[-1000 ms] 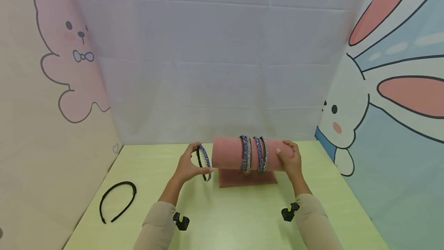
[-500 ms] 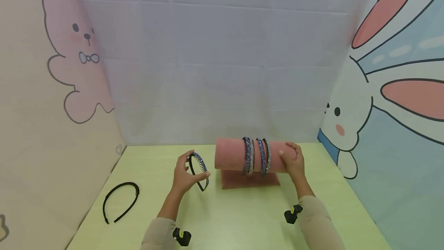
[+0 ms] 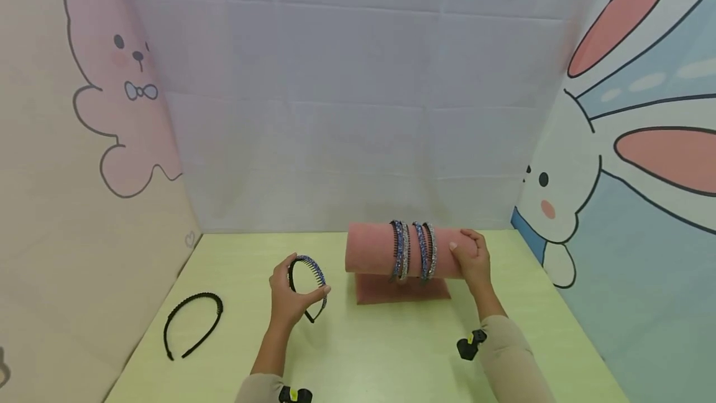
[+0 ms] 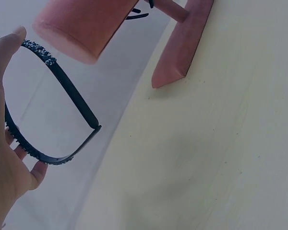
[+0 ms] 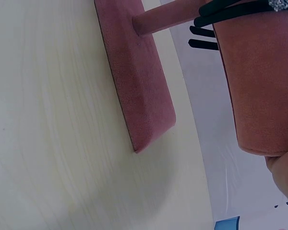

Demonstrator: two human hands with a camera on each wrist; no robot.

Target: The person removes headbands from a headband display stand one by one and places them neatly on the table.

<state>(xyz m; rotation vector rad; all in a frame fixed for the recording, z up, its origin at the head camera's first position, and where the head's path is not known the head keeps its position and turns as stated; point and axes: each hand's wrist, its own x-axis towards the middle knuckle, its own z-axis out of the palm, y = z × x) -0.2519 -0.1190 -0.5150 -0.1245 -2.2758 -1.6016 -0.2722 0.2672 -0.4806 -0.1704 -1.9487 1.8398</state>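
Observation:
A blue glittery headband (image 3: 317, 269) with comb teeth is held in my left hand (image 3: 286, 297), fingers and thumb on its two sides. In the left wrist view the headband (image 4: 69, 91) hangs above the table, apart from the pink stand. My right hand (image 3: 472, 261) grips the right end of the pink padded roll (image 3: 369, 249) of that stand. Several blue and silver glittery headbands (image 3: 405, 250) sit around the roll's middle. The stand's base (image 3: 403, 290) rests on the table below; the right wrist view shows its post (image 5: 165, 18).
A black headband (image 3: 192, 325) lies on the left of the pale yellow table (image 3: 363, 353). A white cloth wall (image 3: 347, 111) closes the back, and rabbit-painted walls stand at both sides.
My left hand has drawn the blue headband leftward and toward me, away from the roll's left end. The right hand keeps its grip on the roll.

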